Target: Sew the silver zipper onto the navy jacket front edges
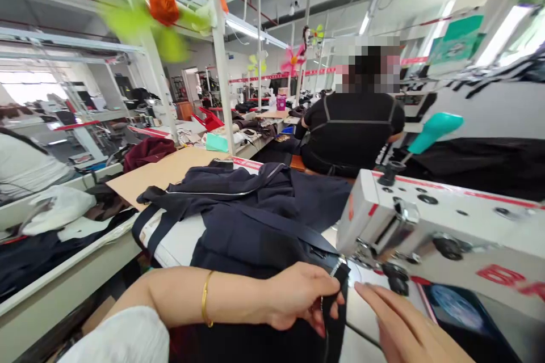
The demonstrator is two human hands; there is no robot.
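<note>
My left hand [304,298] pinches the end of a dark zipper [337,272] with silvery teeth, its thumb on top and its fingers curled beneath. The zipper runs along the edge of a navy garment [255,238] spread over the sewing table. My right hand [400,317] lies just to the right of the zipper end, fingers stretched out, apart from the cloth and holding nothing that I can see. Right beyond both hands stands a white sewing machine [430,238], its needle area near the zipper end.
A phone [464,317] lies under the machine's arm. A teal-handled screwdriver [434,131] stands on the machine's top. Ahead sits a person in a dark shirt [353,130]. Tan board [140,176] and maroon cloth [149,152] lie at left. A green fan [164,5] hangs overhead.
</note>
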